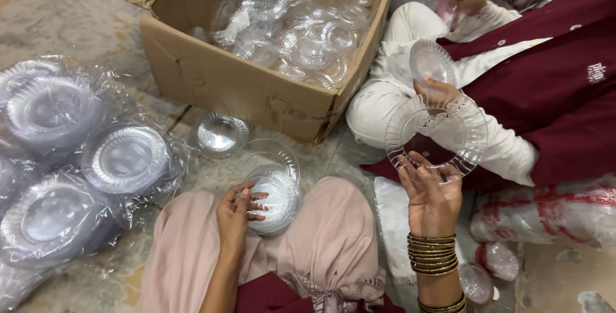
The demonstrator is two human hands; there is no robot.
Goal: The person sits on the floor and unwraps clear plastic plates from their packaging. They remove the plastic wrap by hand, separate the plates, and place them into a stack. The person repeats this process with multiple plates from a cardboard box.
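Observation:
My left hand (234,213) rests over my lap and holds a stack of small clear plastic bowls (274,199) by its side. My right hand (431,196), with gold bangles on the wrist, is raised with its fingers on the lower rim of a clear plastic plate (436,134). Another person's hand (437,91) grips the top rim of the same plate and also holds a small clear bowl (431,61). That person, in maroon and white, sits at the right.
An open cardboard box (237,85) of loose clear bowls stands ahead. Film-wrapped stacks of plates (125,159) lie at the left. A single clear bowl (221,134) sits on the floor. A printed plastic bag (545,213) and small bowls (497,260) lie at the right.

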